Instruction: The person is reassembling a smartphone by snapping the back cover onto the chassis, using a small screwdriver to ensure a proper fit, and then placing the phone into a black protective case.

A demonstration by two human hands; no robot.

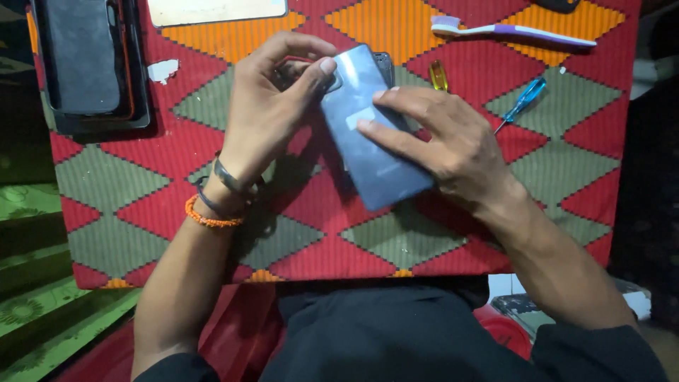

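Both my hands hold a grey-blue phone [368, 152], back side up, tilted over a cloth with red, green and orange diamonds [141, 184]. My left hand [272, 106] grips the phone's upper left corner, thumb pressed near the camera area. My right hand [442, 141] lies over the right side, two fingers pressing on a pale square patch on the back cover. Bracelets circle my left wrist.
A stack of dark phone cases or trays [88, 64] sits at the top left. A white and purple toothbrush [513, 30] lies at the top right, with a blue-handled screwdriver [522, 102] and a small yellow tool [438, 74] beside the phone. A pale panel [216, 10] lies at the top edge.
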